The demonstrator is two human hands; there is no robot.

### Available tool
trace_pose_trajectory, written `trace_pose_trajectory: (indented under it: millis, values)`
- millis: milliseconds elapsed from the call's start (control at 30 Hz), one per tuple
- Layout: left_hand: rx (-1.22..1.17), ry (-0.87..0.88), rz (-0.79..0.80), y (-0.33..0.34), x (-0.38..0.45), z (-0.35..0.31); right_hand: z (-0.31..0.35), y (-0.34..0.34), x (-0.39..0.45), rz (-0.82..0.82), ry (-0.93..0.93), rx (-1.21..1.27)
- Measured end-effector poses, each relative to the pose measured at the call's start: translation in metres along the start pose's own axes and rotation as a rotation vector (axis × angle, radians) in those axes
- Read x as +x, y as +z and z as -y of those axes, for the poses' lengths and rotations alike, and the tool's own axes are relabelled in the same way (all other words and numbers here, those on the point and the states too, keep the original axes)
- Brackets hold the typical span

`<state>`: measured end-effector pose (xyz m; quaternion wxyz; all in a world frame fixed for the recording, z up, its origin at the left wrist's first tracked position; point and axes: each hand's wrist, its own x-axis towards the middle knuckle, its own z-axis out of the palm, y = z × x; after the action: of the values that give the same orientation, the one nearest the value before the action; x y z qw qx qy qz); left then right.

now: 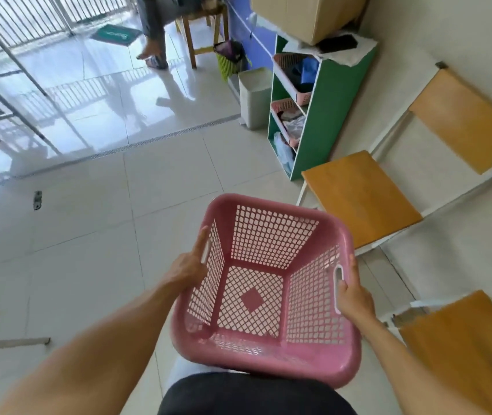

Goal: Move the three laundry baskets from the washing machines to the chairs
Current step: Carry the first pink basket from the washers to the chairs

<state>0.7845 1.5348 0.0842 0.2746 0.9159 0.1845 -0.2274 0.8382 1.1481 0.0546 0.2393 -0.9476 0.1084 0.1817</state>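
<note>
I hold an empty pink laundry basket (271, 241) in front of my body, above the tiled floor. My left hand (189, 268) grips its left rim at the handle slot, index finger stretched along the edge. On the opposite rim, my right hand (354, 295) is wrapped around the white-edged handle. A wooden chair (361, 196) with a white frame stands just beyond the basket to the right, its seat bare. A second wooden chair (466, 348) is at the lower right, close to my right forearm.
A green shelf unit (325, 115) with pink bins stands behind the chairs, a cardboard box (307, 13) on top. A pale waste bin (253, 97) and a green basket (228, 62) sit beside it. A seated person's legs (153, 28) show at the back by a wooden stool.
</note>
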Motion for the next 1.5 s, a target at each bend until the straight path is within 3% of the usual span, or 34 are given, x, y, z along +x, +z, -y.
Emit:
trace_pose_trajectory:
  millis: [233, 433, 633, 900, 1133, 1233, 1300, 1500]
  values:
    - [0.041, 0.085, 0.198, -0.034, 0.096, 0.011, 0.042, 0.016, 0.032, 0.017, 0.153, 0.022]
    - [0.166, 0.38, 0.336, -0.077, 0.208, -0.016, 0.073, 0.032, 0.04, -0.107, 0.387, 0.144]
    - [0.327, 0.504, 0.438, -0.121, 0.292, -0.038, 0.124, 0.045, 0.043, -0.14, 0.498, 0.238]
    - [0.448, 0.694, 0.475, -0.101, 0.363, -0.074, 0.142, 0.079, 0.066, -0.2, 0.779, 0.342]
    - [0.543, 0.583, 0.503, -0.039, 0.401, -0.057, 0.105, 0.134, 0.098, -0.13, 0.991, 0.422]
    - [0.466, 0.248, 0.415, -0.009, 0.42, -0.052, 0.088, 0.158, 0.114, -0.111, 1.057, 0.465]
    - [0.39, 0.118, 0.378, 0.01, 0.432, -0.05, 0.078, 0.173, 0.123, -0.115, 1.075, 0.489]
    - [0.283, 0.082, 0.353, 0.057, 0.462, -0.053, 0.049, 0.208, 0.147, -0.141, 1.103, 0.527]
